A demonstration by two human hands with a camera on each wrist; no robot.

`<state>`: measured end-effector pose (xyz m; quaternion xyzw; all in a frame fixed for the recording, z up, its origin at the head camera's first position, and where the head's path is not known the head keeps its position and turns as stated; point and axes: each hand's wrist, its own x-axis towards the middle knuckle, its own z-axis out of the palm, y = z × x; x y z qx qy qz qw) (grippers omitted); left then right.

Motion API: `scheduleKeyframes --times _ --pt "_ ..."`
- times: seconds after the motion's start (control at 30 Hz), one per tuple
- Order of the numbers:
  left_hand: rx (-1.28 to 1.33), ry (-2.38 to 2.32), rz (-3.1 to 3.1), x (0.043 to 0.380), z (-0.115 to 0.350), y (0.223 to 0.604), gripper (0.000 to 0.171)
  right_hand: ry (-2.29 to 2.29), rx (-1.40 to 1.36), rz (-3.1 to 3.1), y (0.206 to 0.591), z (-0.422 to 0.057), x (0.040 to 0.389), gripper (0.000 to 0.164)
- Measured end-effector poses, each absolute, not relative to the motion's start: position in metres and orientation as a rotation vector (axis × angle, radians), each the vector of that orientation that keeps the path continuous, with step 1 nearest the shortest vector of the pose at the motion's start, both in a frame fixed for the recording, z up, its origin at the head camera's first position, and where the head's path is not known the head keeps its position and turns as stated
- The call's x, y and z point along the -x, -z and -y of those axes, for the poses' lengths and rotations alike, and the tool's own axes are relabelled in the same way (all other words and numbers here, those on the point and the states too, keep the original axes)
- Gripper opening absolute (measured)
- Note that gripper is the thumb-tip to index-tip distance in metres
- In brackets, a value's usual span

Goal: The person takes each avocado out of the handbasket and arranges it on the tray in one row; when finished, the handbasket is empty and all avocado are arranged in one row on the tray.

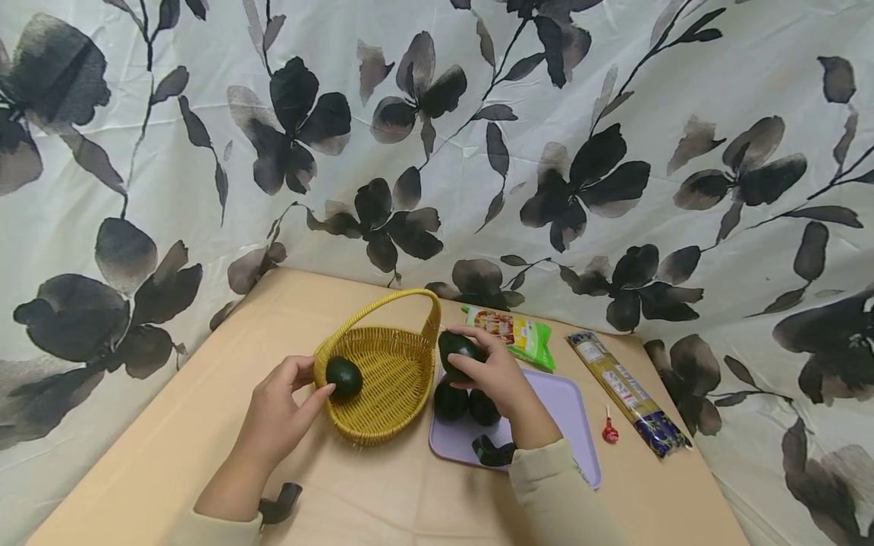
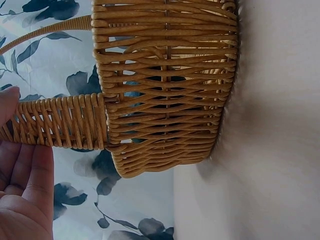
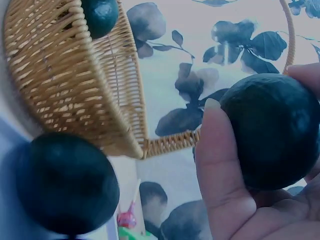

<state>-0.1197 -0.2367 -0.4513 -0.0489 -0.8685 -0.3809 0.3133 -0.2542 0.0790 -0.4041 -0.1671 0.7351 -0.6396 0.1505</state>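
Observation:
A yellow wicker basket (image 1: 382,438) stands mid-table with one dark green avocado (image 1: 344,378) inside at its left. My left hand (image 1: 278,413) holds the foot of the basket's handle (image 2: 60,122), thumb on one side and fingers on the other in the left wrist view. Above the tray's left part, just right of the basket, my right hand (image 1: 501,375) grips another avocado (image 3: 275,132) between thumb and fingers. Two more avocados, a left one (image 1: 451,400) and a right one (image 1: 484,408), lie on the purple tray (image 1: 563,402) beneath that hand.
Behind the tray lies a green snack packet (image 1: 526,337). To its right are a red lollipop (image 1: 610,432) and a long noodle packet (image 1: 628,394). A floral cloth (image 1: 478,189) hangs behind the table. Dark wrist-mounted pieces show by both wrists.

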Motion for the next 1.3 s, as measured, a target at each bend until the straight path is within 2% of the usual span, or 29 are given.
scheduleKeyframes --times 0.5,0.77,1.03,1.3 --pt "0.132 1.007 2.284 0.121 0.237 0.452 0.044 1.856 0.34 -2.285 0.412 -0.113 0.252 0.048" --pt "0.131 1.008 2.285 0.121 0.237 0.452 0.045 1.943 0.266 -2.162 0.415 -0.121 0.253 0.04" --pt "0.117 1.017 2.291 0.122 0.235 0.452 0.045 1.99 0.257 -2.212 0.423 -0.13 0.253 0.049" --pt "0.118 1.014 2.285 0.121 0.236 0.452 0.044 2.029 0.166 -2.251 0.43 -0.137 0.252 0.043"
